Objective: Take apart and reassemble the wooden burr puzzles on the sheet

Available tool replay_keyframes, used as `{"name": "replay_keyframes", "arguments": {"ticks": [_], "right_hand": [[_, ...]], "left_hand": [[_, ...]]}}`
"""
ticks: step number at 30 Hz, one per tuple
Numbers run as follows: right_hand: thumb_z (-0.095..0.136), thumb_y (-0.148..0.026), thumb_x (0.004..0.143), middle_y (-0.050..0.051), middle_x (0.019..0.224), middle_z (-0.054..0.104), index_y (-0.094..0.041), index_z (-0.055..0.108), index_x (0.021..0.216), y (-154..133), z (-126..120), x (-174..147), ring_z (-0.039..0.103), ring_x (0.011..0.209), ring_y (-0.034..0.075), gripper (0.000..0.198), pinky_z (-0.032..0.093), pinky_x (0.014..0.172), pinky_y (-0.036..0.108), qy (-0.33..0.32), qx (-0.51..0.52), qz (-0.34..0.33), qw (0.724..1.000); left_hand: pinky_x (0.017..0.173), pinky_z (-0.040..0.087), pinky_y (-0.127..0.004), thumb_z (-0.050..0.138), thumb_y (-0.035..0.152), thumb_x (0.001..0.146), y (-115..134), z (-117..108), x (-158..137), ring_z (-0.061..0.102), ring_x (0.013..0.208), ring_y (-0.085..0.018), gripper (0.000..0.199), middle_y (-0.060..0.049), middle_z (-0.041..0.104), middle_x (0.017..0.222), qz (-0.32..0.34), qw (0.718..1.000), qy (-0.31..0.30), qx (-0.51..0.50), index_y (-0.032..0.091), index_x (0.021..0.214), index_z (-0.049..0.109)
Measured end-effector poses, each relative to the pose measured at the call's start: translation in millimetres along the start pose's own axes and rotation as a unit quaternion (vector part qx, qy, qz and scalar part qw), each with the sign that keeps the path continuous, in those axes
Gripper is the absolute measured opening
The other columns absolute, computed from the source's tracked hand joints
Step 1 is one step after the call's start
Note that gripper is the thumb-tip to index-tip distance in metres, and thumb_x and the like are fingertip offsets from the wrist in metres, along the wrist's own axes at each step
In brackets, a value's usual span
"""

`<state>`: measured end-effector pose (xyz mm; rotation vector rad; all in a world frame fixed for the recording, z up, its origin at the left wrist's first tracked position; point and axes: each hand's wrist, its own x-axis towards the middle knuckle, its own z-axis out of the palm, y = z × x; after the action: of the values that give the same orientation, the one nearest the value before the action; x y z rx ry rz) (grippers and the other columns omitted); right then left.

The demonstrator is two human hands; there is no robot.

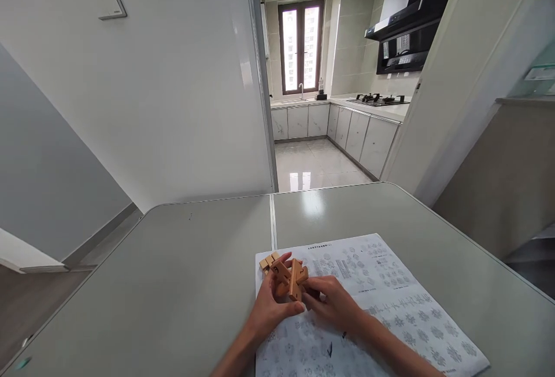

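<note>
Wooden pieces (295, 280) in a two-handed hold

The left hand (269, 305) curls round the pieces from the left, thumb along the near side and fingers behind, closed only as far as their bulk allows. The right hand (326, 298) meets them from the right, its fingers drawn nearly together on an end; the fingertips are partly hidden. The pieces cross one another, one standing nearly upright, with dark marks on some faces. They are held above the sheet (392, 284), which is printed with rows of small diagrams. Just beyond the left fingers, paler blocks (269, 261) sit at the sheet's far left corner, partly covered by the hand. The sheet lies on a grey-green table (208, 261). Past the table, a doorway opens on a kitchen with white cabinets (297, 121), a hob (378, 100) and a window (300, 47).
</note>
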<state>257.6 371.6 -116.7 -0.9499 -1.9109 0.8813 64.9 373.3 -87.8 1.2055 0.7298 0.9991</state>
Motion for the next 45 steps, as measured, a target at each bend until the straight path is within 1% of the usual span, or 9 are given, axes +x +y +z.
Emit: {"name": "replay_keyframes", "arguments": {"ticks": [6, 11, 22, 29, 33, 36, 40, 43, 45], "right_hand": [[0.058, -0.03, 0.097, -0.005, 0.059, 0.045, -0.02, 0.053, 0.065, 0, 3, -1, 0.037, 0.053, 0.011, 0.033, 0.028, 0.054, 0.026, -0.006, -0.022, -0.003, 1.0], [0.057, -0.032, 0.099, -0.003, 0.063, 0.054, -0.019, 0.063, 0.074, -4, 2, 0, 0.042, 0.055, 0.011, 0.029, 0.032, 0.055, 0.025, -0.01, -0.02, -0.008, 1.0], [0.056, -0.036, 0.1, -0.002, 0.062, 0.054, -0.02, 0.057, 0.069, -10, -1, 1, 0.045, 0.055, 0.012, 0.035, 0.034, 0.055, 0.025, -0.02, -0.018, -0.017, 0.999], [0.059, -0.036, 0.099, -0.002, 0.062, 0.056, -0.02, 0.059, 0.069, -12, -4, 2, 0.046, 0.055, 0.012, 0.034, 0.036, 0.055, 0.025, -0.04, 0.018, -0.015, 0.999], [0.063, -0.028, 0.092, -0.004, 0.058, 0.05, -0.019, 0.053, 0.063, -15, -2, 1, 0.042, 0.053, 0.01, 0.032, 0.033, 0.055, 0.024, -0.055, 0.023, -0.013, 0.998], [0.064, -0.026, 0.089, -0.006, 0.055, 0.044, -0.019, 0.05, 0.059, -16, -2, 1, 0.038, 0.051, 0.009, 0.033, 0.031, 0.053, 0.024, -0.065, 0.051, 0.001, 0.997], [0.065, -0.034, 0.09, -0.004, 0.054, 0.055, -0.019, 0.059, 0.066, -9, -8, 3, 0.047, 0.048, 0.01, 0.029, 0.038, 0.052, 0.024, -0.052, 0.159, 0.058, 0.984], [0.067, -0.047, 0.089, -0.004, 0.053, 0.055, -0.02, 0.057, 0.068, 2, -17, 5, 0.047, 0.046, 0.011, 0.036, 0.038, 0.049, 0.024, -0.012, 0.284, 0.116, 0.952], [0.068, -0.051, 0.088, -0.004, 0.053, 0.052, -0.02, 0.054, 0.067, 8, -24, 6, 0.043, 0.045, 0.01, 0.039, 0.036, 0.048, 0.025, 0.037, 0.339, 0.129, 0.931]], "left_hand": [[0.102, 0.05, -0.045, 0.101, 0.046, 0.051, -1, 2, 4, 0.06, 0.122, -0.035, 0.101, -0.012, 0.063, 0.133, 0.026, 0.999, 0.009, -0.019, 0.031, 0.139, 0.055], [0.101, 0.05, -0.043, 0.099, 0.056, 0.049, 3, 2, 3, 0.058, 0.123, -0.035, 0.107, -0.013, 0.061, 0.137, 0.043, 0.998, 0.029, -0.023, 0.031, 0.142, 0.051], [0.108, 0.046, -0.049, 0.094, 0.049, 0.062, 15, 2, -2, 0.058, 0.129, -0.039, 0.094, -0.017, 0.063, 0.14, 0.048, 0.997, 0.059, -0.002, 0.025, 0.141, 0.049], [0.102, 0.051, -0.045, 0.095, 0.053, 0.058, 17, -4, -1, 0.06, 0.128, -0.04, 0.095, -0.017, 0.064, 0.14, 0.044, 0.997, 0.066, 0.024, 0.027, 0.138, 0.052], [0.098, 0.053, -0.043, 0.09, 0.061, 0.061, 18, -9, 3, 0.061, 0.126, -0.039, 0.091, -0.018, 0.064, 0.14, 0.057, 0.997, 0.057, -0.023, 0.024, 0.136, 0.054], [0.09, 0.056, -0.042, 0.086, 0.068, 0.063, 18, -13, 6, 0.067, 0.114, -0.036, 0.09, -0.017, 0.064, 0.139, 0.047, 0.992, 0.103, -0.064, 0.024, 0.135, 0.055], [0.092, 0.056, -0.041, 0.085, 0.064, 0.068, 15, -22, 12, 0.068, 0.115, -0.033, 0.077, -0.015, 0.065, 0.138, 0.066, 0.965, 0.244, -0.075, 0.023, 0.128, 0.057], [0.097, 0.052, -0.039, 0.088, 0.054, 0.071, 12, -26, 14, 0.064, 0.122, -0.031, 0.066, -0.013, 0.066, 0.136, 0.085, 0.942, 0.326, -0.003, 0.023, 0.122, 0.059], [0.102, 0.049, -0.041, 0.089, 0.049, 0.071, 11, -23, 13, 0.059, 0.128, -0.033, 0.064, -0.013, 0.065, 0.137, 0.084, 0.932, 0.344, 0.077, 0.024, 0.122, 0.06]]}}
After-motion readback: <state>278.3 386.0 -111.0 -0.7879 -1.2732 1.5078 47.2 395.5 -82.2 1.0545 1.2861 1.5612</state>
